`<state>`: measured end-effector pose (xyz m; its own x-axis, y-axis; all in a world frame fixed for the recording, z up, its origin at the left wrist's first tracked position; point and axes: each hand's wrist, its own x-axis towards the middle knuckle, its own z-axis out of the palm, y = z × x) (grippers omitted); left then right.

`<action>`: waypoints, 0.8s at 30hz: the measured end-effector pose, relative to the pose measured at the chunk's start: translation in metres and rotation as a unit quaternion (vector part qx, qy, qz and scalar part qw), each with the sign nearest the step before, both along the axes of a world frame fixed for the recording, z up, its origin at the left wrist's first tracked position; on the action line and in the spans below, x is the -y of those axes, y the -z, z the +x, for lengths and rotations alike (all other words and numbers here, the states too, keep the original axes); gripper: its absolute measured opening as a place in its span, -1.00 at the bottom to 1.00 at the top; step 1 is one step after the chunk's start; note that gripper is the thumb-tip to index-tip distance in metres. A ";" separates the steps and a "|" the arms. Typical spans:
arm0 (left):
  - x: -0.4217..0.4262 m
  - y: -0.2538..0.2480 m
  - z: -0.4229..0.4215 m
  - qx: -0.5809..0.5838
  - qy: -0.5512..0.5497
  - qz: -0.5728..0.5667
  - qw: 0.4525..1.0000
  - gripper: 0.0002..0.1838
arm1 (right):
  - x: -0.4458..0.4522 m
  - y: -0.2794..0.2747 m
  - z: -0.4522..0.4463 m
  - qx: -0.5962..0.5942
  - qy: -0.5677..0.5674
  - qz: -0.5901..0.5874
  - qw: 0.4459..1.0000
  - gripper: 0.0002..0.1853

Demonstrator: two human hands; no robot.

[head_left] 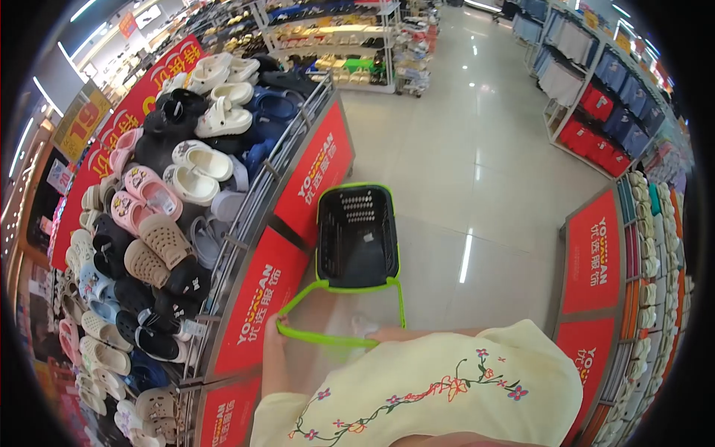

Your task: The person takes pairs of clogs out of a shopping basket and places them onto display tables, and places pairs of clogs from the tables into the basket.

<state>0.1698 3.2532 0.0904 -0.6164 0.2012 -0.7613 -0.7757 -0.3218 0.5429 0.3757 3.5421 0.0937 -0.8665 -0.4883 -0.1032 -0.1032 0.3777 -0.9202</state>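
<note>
A black shopping basket (pixel 357 279) with a lime-green rim and long green handle is in front of me, over the floor. Its visible inside holds only a small pale scrap or tag (pixel 368 237). My left hand (pixel 275 328) is closed around the left corner of the green handle (pixel 320 337). Close to the right part of that handle is my right hand (pixel 378 334); its fingers are smeared and partly hidden, so their grip cannot be made out. A blurred whitish shape (pixel 363 325) shows beside it. My pale yellow embroidered top (pixel 447 387) fills the lower middle.
At left, a display bin (pixel 253 298) with red panels is heaped with clogs (pixel 197 160). Another red-panelled stand (pixel 592 261) with stacked goods is at right. Clothing racks (pixel 596 89) stand farther back, shoe shelves (pixel 335 45) at the far end. A tiled aisle (pixel 477 149) runs between them.
</note>
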 end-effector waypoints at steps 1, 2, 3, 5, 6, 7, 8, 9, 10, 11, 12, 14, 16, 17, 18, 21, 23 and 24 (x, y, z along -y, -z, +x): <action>-0.009 -0.007 -0.010 -0.004 -0.003 0.008 1.000 -0.89 | -0.001 0.001 -0.009 -0.003 0.005 0.007 1.000 -0.64; -0.022 -0.013 -0.020 -0.008 -0.004 0.017 1.000 -0.89 | -0.003 -0.003 -0.018 0.000 0.012 0.023 1.000 -0.64; -0.030 -0.014 -0.032 -0.021 0.005 0.020 1.000 -0.90 | -0.008 -0.010 -0.026 0.004 0.020 0.046 0.999 -0.62; -0.054 -0.018 -0.059 -0.033 0.006 0.016 0.999 -0.91 | -0.021 -0.025 -0.045 0.011 0.037 0.094 0.995 -0.59; -0.067 -0.023 -0.073 -0.035 0.000 0.009 0.999 -0.91 | -0.024 -0.029 -0.054 0.030 0.048 0.103 0.993 -0.58; -0.073 -0.019 -0.091 -0.032 0.017 0.019 0.999 -0.92 | -0.027 -0.033 -0.067 0.046 0.060 0.112 0.991 -0.57; -0.077 -0.013 -0.110 -0.030 0.035 0.029 0.999 -0.92 | -0.029 -0.035 -0.079 0.063 0.074 0.120 0.988 -0.56; -0.081 -0.008 -0.131 -0.028 0.055 0.038 0.997 -0.92 | -0.030 -0.035 -0.093 0.081 0.073 0.141 0.984 -0.55; -0.087 -0.005 -0.152 -0.019 0.070 0.050 0.996 -0.92 | -0.032 -0.035 -0.109 0.098 0.072 0.162 0.979 -0.55; -0.092 -0.001 -0.172 -0.009 0.085 0.062 0.994 -0.93 | -0.033 -0.036 -0.124 0.116 0.071 0.183 0.974 -0.54; -0.097 0.002 -0.188 0.005 0.100 0.073 0.992 -0.93 | -0.035 -0.030 -0.135 0.101 0.089 0.147 0.980 -0.55; -0.115 -0.004 -0.214 0.002 0.104 0.059 0.993 -0.94 | -0.042 -0.012 -0.154 0.069 0.127 0.076 0.987 -0.57; -0.137 0.003 -0.245 -0.002 0.117 0.067 0.991 -0.93 | -0.058 -0.018 -0.177 0.050 0.167 0.053 0.983 -0.60; -0.147 0.007 -0.258 -0.003 0.119 0.080 0.990 -0.92 | -0.066 -0.019 -0.187 0.042 0.188 0.040 0.981 -0.62; -0.158 0.010 -0.269 -0.001 0.122 0.092 0.988 -0.91 | -0.074 -0.013 -0.195 0.020 0.228 0.050 0.972 -0.63; -0.197 0.021 -0.285 0.017 0.081 0.103 0.991 -0.86 | -0.106 -0.006 -0.209 -0.013 0.333 0.106 0.937 -0.67; -0.223 0.031 -0.288 0.036 0.065 0.101 0.992 -0.78 | -0.137 -0.033 -0.222 0.010 0.372 0.191 0.908 -0.71; -0.236 0.040 -0.289 0.031 0.087 0.091 0.992 -0.72 | -0.154 -0.039 -0.227 0.024 0.384 0.241 0.891 -0.73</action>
